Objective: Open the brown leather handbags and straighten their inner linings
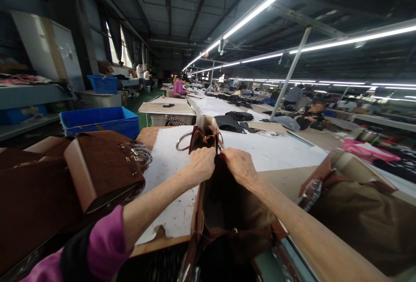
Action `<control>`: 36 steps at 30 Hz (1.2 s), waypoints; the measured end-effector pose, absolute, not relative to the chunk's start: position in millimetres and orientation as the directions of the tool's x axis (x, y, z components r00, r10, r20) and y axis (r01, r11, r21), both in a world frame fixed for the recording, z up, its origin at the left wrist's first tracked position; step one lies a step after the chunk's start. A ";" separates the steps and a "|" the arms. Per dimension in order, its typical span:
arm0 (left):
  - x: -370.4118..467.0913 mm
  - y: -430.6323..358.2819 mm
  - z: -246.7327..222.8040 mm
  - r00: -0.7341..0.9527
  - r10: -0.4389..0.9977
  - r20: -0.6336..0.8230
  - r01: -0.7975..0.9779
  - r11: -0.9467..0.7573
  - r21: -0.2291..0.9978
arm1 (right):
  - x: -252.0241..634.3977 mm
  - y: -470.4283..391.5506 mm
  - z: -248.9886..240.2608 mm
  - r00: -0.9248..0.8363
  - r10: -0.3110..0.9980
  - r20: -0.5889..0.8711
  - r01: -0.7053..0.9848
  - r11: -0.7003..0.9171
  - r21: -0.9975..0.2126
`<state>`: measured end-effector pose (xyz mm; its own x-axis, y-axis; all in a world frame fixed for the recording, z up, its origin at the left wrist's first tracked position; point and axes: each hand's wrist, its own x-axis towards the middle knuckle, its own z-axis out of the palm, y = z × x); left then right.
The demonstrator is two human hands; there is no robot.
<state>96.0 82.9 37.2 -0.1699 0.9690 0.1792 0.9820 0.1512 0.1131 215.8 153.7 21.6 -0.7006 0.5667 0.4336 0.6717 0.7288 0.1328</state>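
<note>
A brown handbag [198,212] stands open in front of me, its dark inside facing up. My left hand [202,163] is closed in a fist at the bag's far end. Close beside it, my right hand [240,165] pinches the same far end with bent fingers. The fingertips of both hands are mostly hidden. Just beyond my knuckles, a brown opening with a pale lining and a round handle [183,142] shows. I cannot tell whether that part belongs to the same bag. A small metal piece [235,231] glints on the near side of the bag.
Several brown bags [107,169] are piled at the left. To the right sits a brown-olive bag [367,212] with a pale lining. White sheeting [175,195] covers the table, with black fabric pieces [229,123] farther along. A blue bin [100,121] stands behind the pile. Other people work farther back.
</note>
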 end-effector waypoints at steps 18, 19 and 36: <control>54.9 108.3 16.9 -0.018 0.965 0.261 0.890 -0.103 0.443 | 241.9 173.9 20.9 -0.683 0.703 0.200 0.613 0.700 -0.368; 54.9 108.3 16.8 -0.015 0.964 0.267 0.888 -0.110 0.447 | 239.7 173.7 21.6 -0.682 0.701 0.209 0.620 0.706 -0.343; 52.7 108.1 18.1 0.069 0.959 0.275 0.843 -0.203 0.499 | 224.0 180.5 25.2 -0.771 0.611 0.183 0.580 0.791 -0.196</control>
<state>52.7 108.1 18.1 0.0686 0.9590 0.2749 0.8426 -0.2032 0.4987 224.0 180.5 25.2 -0.7706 0.6106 0.1826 0.5801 0.7906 -0.1961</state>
